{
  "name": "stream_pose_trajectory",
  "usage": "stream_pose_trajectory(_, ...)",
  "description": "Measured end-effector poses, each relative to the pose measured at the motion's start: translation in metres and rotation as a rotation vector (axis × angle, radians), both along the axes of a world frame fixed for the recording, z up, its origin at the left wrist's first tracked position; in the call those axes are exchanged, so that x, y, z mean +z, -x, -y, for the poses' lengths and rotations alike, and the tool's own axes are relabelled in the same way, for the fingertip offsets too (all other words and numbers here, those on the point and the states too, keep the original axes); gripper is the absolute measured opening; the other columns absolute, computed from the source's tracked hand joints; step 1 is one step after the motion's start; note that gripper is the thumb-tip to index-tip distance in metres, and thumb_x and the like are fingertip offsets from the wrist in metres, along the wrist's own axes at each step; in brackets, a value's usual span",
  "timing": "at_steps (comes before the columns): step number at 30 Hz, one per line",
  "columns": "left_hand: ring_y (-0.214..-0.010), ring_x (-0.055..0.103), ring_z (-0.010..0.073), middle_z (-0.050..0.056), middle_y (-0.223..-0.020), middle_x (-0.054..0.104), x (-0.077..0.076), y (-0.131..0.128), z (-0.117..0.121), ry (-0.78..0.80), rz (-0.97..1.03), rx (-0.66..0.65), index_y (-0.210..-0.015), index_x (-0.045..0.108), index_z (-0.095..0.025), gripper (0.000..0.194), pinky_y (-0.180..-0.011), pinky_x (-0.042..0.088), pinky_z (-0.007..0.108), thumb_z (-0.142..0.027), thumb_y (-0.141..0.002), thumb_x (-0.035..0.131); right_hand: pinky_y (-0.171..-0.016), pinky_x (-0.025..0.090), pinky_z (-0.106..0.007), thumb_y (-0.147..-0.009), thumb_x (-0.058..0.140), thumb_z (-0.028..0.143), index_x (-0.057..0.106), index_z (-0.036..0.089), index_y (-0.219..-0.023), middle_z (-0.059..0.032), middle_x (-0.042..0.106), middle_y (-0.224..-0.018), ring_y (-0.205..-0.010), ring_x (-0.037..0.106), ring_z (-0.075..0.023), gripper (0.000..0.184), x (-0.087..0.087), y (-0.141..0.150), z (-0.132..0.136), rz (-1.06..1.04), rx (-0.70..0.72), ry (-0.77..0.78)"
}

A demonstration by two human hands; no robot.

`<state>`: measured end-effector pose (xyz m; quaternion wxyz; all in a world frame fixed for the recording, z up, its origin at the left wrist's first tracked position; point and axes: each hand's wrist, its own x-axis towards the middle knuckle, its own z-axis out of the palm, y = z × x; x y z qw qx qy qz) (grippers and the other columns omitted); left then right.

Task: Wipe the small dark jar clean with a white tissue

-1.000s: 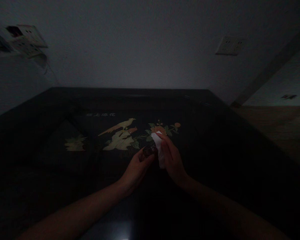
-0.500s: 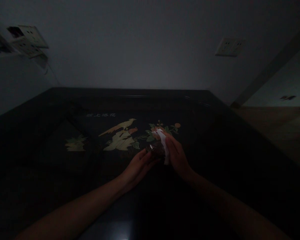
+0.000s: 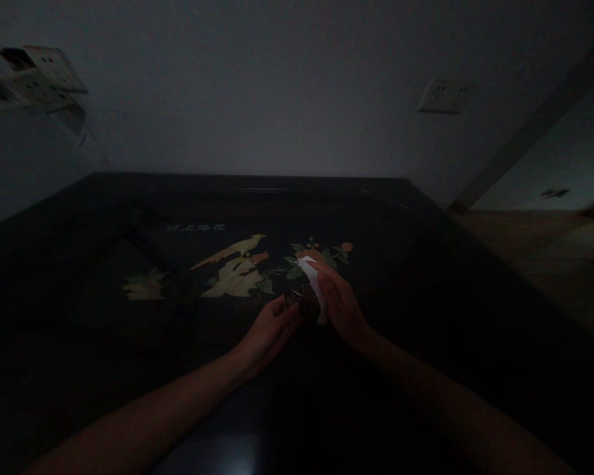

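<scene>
In dim light, my left hand (image 3: 267, 330) is closed around a small dark, shiny object (image 3: 297, 295), maybe clear glass; its kind is too dark to make out. My right hand (image 3: 344, 307) grips a white tissue (image 3: 314, 280), pressed against the right side of that object. Both hands are close together above a dark glossy tabletop (image 3: 188, 396). Behind them, the top bears a coloured bird picture (image 3: 232, 277) and a flower design (image 3: 336, 254).
A pale wall (image 3: 257, 99) rises behind the table. Power sockets (image 3: 44, 79) are at the upper left, with another double socket (image 3: 445, 96) at the right. Wooden floor (image 3: 515, 244) shows past the table's right edge.
The whole view has shifted slightly, so the scene sits a little further left. My right hand and the tissue have moved slightly against the shiny object; both holds stay the same.
</scene>
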<state>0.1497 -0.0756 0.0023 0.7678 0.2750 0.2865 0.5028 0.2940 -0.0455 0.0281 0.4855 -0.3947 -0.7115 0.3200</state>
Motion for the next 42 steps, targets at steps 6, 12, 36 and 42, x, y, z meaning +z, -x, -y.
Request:
stream_pose_trajectory(6, -0.079, 0.065, 0.0146, 0.003, -0.083, 0.070, 0.001, -0.002, 0.001, 0.013, -0.078, 0.064, -0.091, 0.067, -0.014, 0.039, -0.077, 0.047, 0.023, -0.023, -0.058, 0.084, -0.108, 0.033, -0.046, -0.093, 0.039, 0.024, 0.054, 0.016, -0.125, -0.0148, 0.052, -0.133, -0.128, 0.044, -0.0246, 0.036, 0.012, 0.003, 0.011, 0.371, 0.033, -0.354)
stream_pose_trajectory(12, -0.092, 0.064, 0.0188, 0.006, -0.096, 0.070, 0.000, 0.000, 0.003, -0.033, -0.072, 0.059, -0.105, 0.065, -0.015, 0.048, -0.088, 0.045, 0.029, -0.021, -0.060, 0.082, -0.101, 0.041, -0.039, -0.095, 0.035, 0.029, 0.061, 0.022, -0.116, -0.0093, 0.062, -0.119, -0.116, 0.054, -0.0215, 0.034, 0.013, 0.005, 0.011, 0.206, -0.003, -0.238)
stream_pose_trajectory(36, -0.086, 0.064, 0.0216, 0.006, -0.089, 0.071, -0.006, 0.001, 0.001, -0.038, -0.224, 0.024, -0.091, 0.067, -0.014, 0.038, -0.081, 0.046, 0.031, -0.020, -0.057, 0.081, -0.099, 0.042, -0.045, -0.089, 0.041, 0.021, 0.060, 0.022, -0.117, -0.0112, 0.061, -0.118, -0.116, 0.052, -0.0253, 0.033, 0.015, 0.000, 0.014, 0.407, 0.023, -0.420)
stream_pose_trajectory(42, -0.093, 0.064, 0.0229, 0.006, -0.097, 0.071, -0.006, 0.000, -0.001, -0.072, -0.252, 0.044, -0.097, 0.066, -0.015, 0.040, -0.085, 0.046, 0.032, -0.023, -0.061, 0.080, -0.100, 0.042, -0.044, -0.090, 0.042, 0.023, 0.061, 0.022, -0.115, -0.0107, 0.063, -0.117, -0.116, 0.054, -0.0246, 0.031, 0.018, 0.000, 0.013, 0.374, 0.026, -0.372)
